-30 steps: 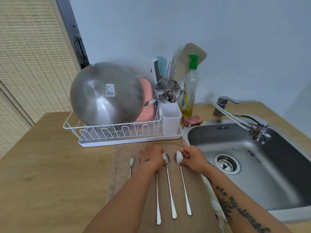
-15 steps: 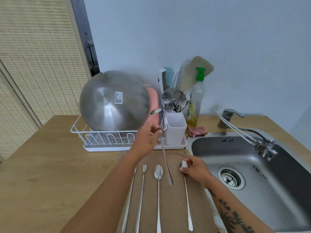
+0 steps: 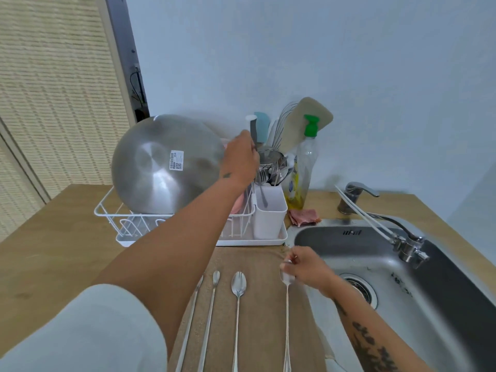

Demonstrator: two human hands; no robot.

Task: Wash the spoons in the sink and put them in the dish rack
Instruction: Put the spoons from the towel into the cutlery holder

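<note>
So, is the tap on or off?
Off, as far as it shows: no water falls from the faucet spout, and the sink holds no pool.

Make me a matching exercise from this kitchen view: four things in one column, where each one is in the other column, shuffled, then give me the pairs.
1 steel bowl
2 pink cloth
3 soap bottle
4 rightmost spoon

A on the counter at the sink's back corner
B on the brown mat, pinched by the right hand
C leaning in the dish rack
D standing beside the white cutlery holder

Pairs: 1-C, 2-A, 3-D, 4-B
</note>
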